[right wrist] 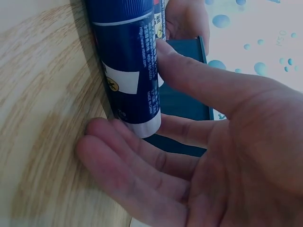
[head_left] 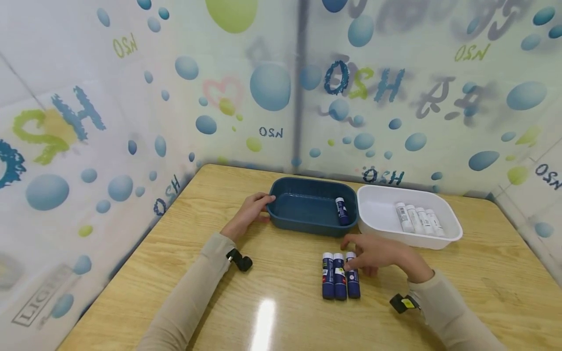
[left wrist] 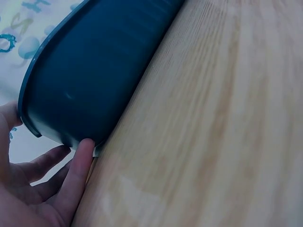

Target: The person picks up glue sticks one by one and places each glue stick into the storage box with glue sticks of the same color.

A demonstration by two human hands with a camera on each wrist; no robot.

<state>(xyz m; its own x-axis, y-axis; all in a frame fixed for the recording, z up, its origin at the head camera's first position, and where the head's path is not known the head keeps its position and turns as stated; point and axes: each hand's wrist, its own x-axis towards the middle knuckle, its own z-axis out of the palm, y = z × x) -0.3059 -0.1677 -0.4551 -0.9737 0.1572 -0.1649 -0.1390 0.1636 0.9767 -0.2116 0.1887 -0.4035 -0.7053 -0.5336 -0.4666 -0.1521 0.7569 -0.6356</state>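
Observation:
My left hand [head_left: 250, 214] holds the left end of a dark blue plastic basket [head_left: 307, 229], a fingertip over its rim and other fingers against the outer wall in the left wrist view. One dark blue glue stick [head_left: 342, 212] lies inside at the basket's right end. On the table in front lie three more, side by side: a left one [head_left: 328, 278], a middle one [head_left: 340, 280] and a right one [head_left: 352, 280]. My right hand [head_left: 379, 253] hovers at their white ends, thumb beside the right one and fingers spread around its end in the right wrist view.
A white plastic basket [head_left: 382, 233] stands against the blue one's right end, with several white glue sticks [head_left: 419, 219] in it. Both sit on a wooden table [head_left: 228, 302]. A printed curtain [head_left: 237, 141] hangs behind and to the left.

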